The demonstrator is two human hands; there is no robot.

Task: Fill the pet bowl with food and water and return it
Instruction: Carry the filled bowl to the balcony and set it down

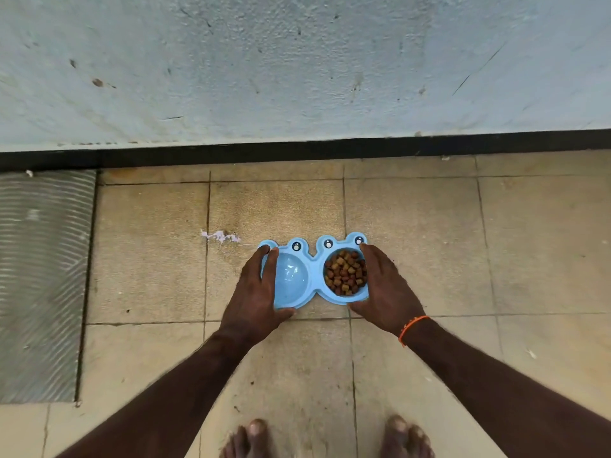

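Pet bowl [314, 276], a blue double dish moulded with cartoon eyes along its far edge, sits low over the tiled floor [413, 252] close to the wall [297, 67]; whether its base already touches the tiles I cannot tell. The left hand [256, 292] grips the left end, fingers laid over the rim and thumb hooked under the near edge; the right hand [383, 289] holds the right end the same way, an orange band [411, 327] at its wrist. The left well holds clear water [292, 274], judging by the glints on its surface; the right well is heaped with brown kibble [345, 272].

The likeliest mishap, I judge, is a tilt as the dish is let go; if one hand releases before the other, water would slop over the low rim onto the tiles, or run across into the kibble and soak it; pellets piled this high could also roll out. The person's bare feet [251, 439] stand close behind, so a wet tile would be slippery.

No brand, label or readable writing shows anywhere; the bowl bears only its painted eyes.
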